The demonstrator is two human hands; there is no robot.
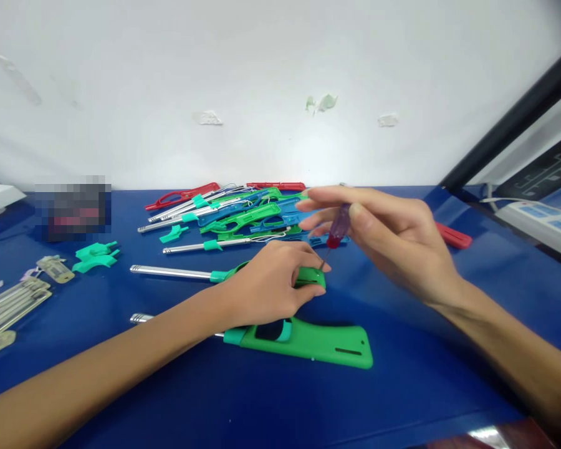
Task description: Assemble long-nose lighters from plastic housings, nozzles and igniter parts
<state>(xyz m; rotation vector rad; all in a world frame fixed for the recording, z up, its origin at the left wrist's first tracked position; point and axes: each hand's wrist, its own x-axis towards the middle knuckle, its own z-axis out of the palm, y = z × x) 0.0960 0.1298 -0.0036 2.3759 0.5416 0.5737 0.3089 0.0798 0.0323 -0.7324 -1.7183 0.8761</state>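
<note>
Under my left hand (266, 280) is a green gas lighter (311, 277) with a long metal nozzle pointing left; my fingers wrap round its handle. My right hand (393, 240) grips a small screwdriver (339, 224) with a purple and red handle. The screwdriver's thin shaft slants down to the handle end of the held lighter; whether the tip sits in a hole is too small to tell. A second green lighter (327, 343) lies flat on the blue table just in front of my left hand, part of its nozzle hidden behind my forearm.
Several red, green and blue lighter shells (247, 218) and metal nozzles (187, 249) lie piled at the back. Teal plastic parts (96, 255) and metal rods (16, 305) are on the left. A red piece (453, 237) and a white power strip (542, 218) are right. A white wall (262, 62) stands behind.
</note>
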